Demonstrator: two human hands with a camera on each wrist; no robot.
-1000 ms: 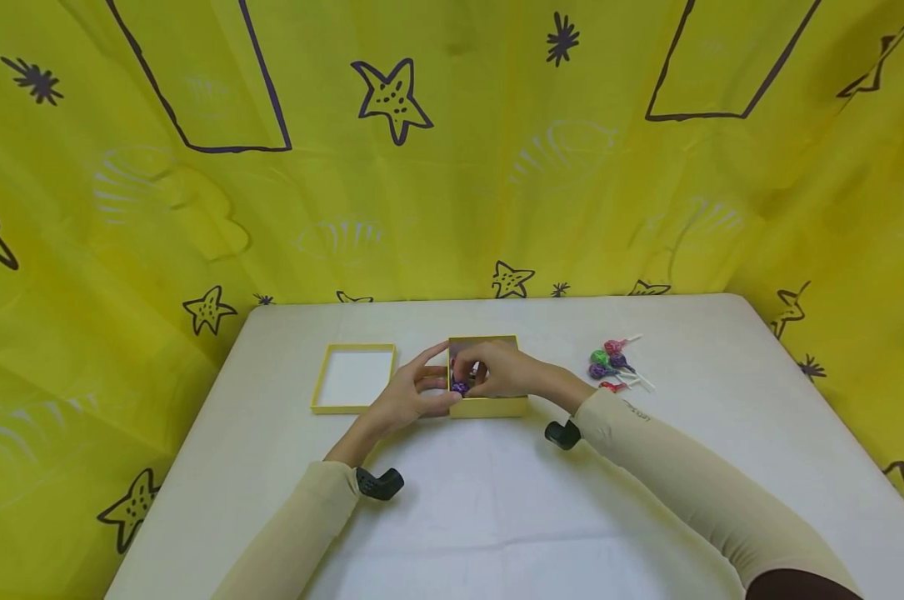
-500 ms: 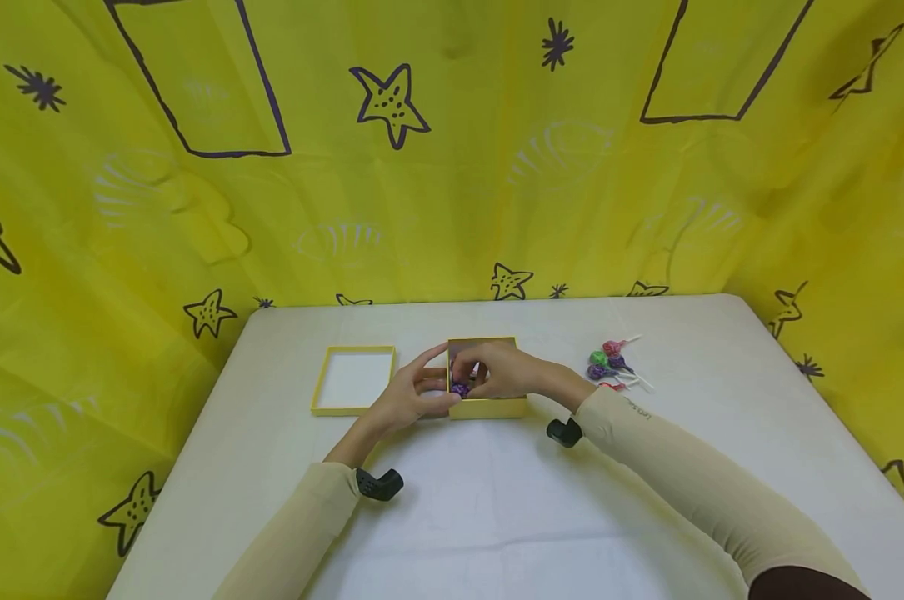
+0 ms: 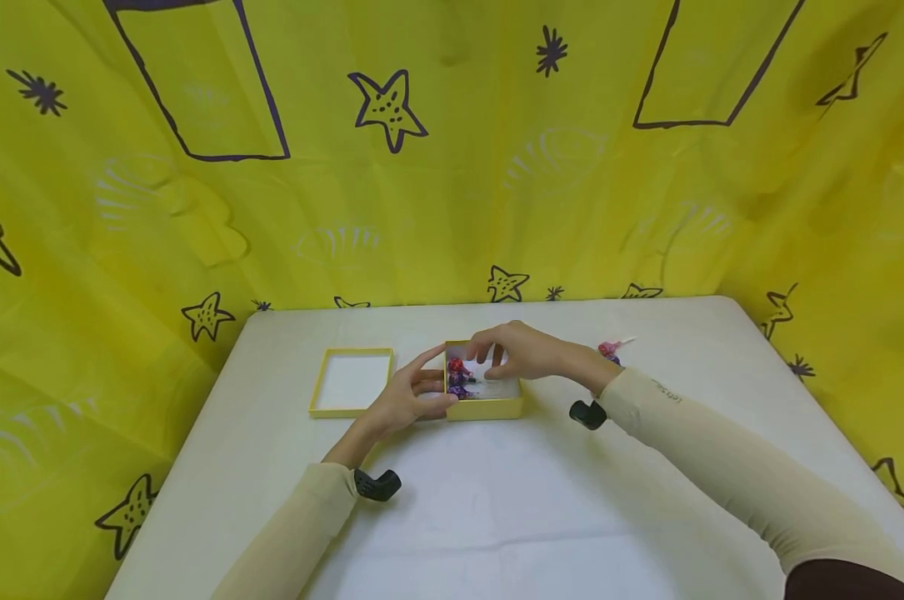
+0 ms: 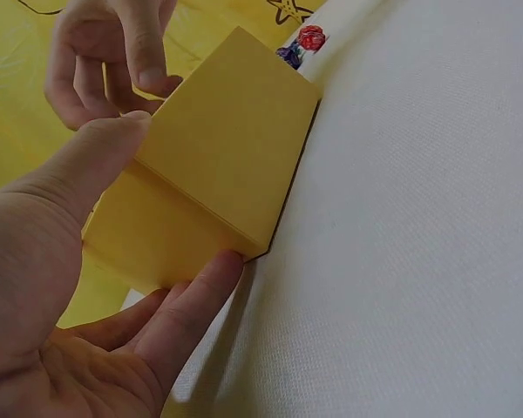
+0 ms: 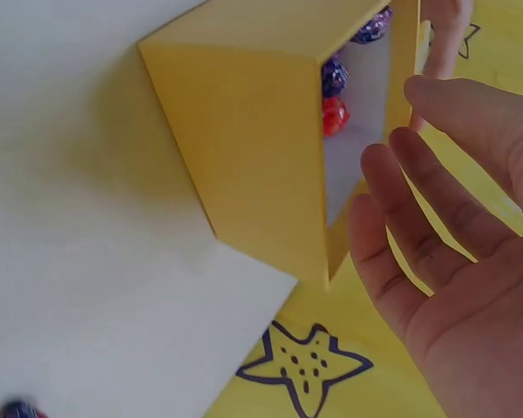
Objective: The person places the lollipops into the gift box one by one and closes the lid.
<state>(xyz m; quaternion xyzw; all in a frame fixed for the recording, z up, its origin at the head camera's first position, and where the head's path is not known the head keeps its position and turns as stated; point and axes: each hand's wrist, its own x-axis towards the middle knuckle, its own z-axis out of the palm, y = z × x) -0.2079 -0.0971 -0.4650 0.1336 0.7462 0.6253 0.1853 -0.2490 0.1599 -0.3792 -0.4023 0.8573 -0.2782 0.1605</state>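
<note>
A yellow open-topped box (image 3: 485, 409) stands mid-table. My left hand (image 3: 410, 396) grips its left side; in the left wrist view, the thumb presses near the rim and fingers touch the lower wall of the box (image 4: 218, 131). Inside lie wrapped lollipops, a red one (image 3: 457, 365) and purple ones (image 3: 459, 390), gathered at the left. My right hand (image 3: 522, 348) hovers over the box's right part. In the right wrist view, the fingers of the right hand (image 5: 497, 313) are spread and loosely bent beside the opening, holding nothing.
Left of the box lies a shallow yellow-edged lid (image 3: 354, 382), white inside. More lollipops (image 3: 609, 348) lie on the white table (image 3: 496, 500) at right, mostly hidden behind the right forearm. A yellow patterned curtain (image 3: 437, 192) hangs behind the table.
My right hand has lifted out of the box and moved right, uncovering the red and purple lollipops inside. Its forearm now covers most of the loose lollipops. The left hand has stayed on the box.
</note>
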